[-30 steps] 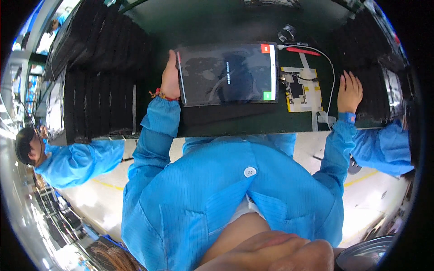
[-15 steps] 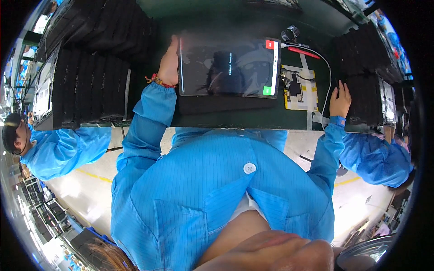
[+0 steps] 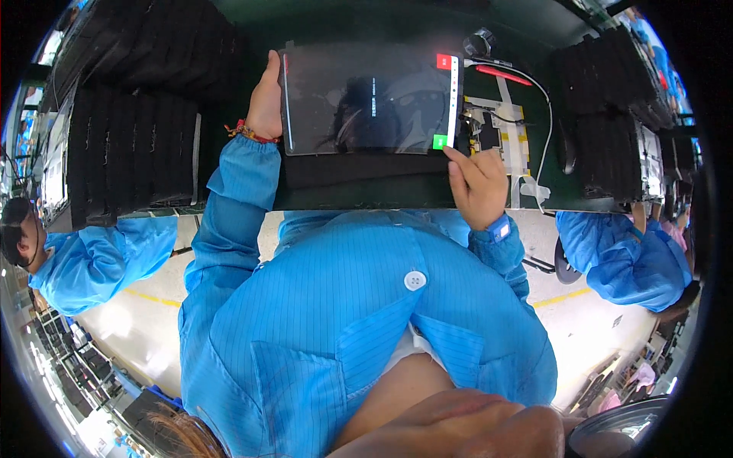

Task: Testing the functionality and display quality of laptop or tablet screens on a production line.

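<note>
1. Glass-fronted and dark, the flat panel (image 3: 366,99) lies face up on the green desk (image 3: 351,191), square in front of you, on a black pad.
2. Your left hand (image 3: 266,99) is clasped on the panel's left edge, thumb along the near side of that edge and the fingers wrapped behind it.
3. Your right hand (image 3: 477,183) is at the panel's near right corner. Its forefinger touches the edge just below the small green tab (image 3: 440,141); the other fingers are loosely curled, holding nothing that you can see.
4. A red tab (image 3: 443,61) sits at the far right corner, so both tabs are on; as far as the picture shows, the film they belong to has not been lifted.
5. Just right of the panel stands a small fixture (image 3: 496,137) with yellow tape, and a white cable (image 3: 546,130) loops from it along the desk.
6. Stacks of black trays (image 3: 130,145) flank you at left, and more black trays (image 3: 603,130) stand at right.
7. By my reading, the panel is placed and steadied, and the work at its right corner is only starting; whatever follows there is still to do.
8. Two co-workers in blue sleeves sit either side of you, one at left (image 3: 92,259) and one at right (image 3: 626,259), clear of your hands.
</note>
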A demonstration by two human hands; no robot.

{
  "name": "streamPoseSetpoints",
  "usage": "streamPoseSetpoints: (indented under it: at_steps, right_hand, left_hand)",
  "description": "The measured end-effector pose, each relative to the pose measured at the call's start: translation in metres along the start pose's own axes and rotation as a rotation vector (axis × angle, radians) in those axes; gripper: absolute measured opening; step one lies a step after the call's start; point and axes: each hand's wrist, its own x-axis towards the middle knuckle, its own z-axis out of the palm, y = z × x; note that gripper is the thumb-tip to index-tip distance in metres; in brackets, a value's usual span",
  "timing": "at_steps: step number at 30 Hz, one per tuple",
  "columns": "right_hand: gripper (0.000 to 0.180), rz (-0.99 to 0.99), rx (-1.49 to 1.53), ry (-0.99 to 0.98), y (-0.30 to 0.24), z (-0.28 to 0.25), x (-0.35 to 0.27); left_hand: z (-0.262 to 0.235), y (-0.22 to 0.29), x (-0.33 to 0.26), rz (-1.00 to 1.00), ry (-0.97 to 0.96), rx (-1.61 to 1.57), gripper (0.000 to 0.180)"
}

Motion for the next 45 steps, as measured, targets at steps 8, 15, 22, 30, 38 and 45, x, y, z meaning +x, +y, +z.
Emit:
streamPoseSetpoints:
  at_steps: [8,15,22,30,38,45]
  right_hand:
    - [0.016,-0.092,-0.002,0.198,0.03,-0.017,0.028]
    - [0.028,-0.076,0.041,-0.21,0.076,-0.02,0.076]
    - [0.023,-0.066,-0.001,-0.397,0.07,-0.007,0.09]
    - [0.027,0.036,0.165,-0.276,0.112,0.011,0.088]
    - [0.011,-0.419,-0.065,-0.027,0.051,-0.016,0.089]
    - [0.005,-0.67,0.038,-0.304,0.004,0.008,0.074]
  left_hand:
    - [0.002,-0.001,0.001,0.006,0.01,-0.008,0.055]
    - [0.005,-0.001,-0.002,0.008,0.032,0.033,0.052]
    - [0.002,-0.002,-0.002,0.018,0.019,0.04,0.053]
    - [0.009,0.001,-0.007,0.015,0.044,0.03,0.053]
    - [0.01,0.0,-0.008,0.075,0.154,0.171,0.053]
    - [0.007,-0.001,-0.006,0.051,0.083,0.146,0.053]
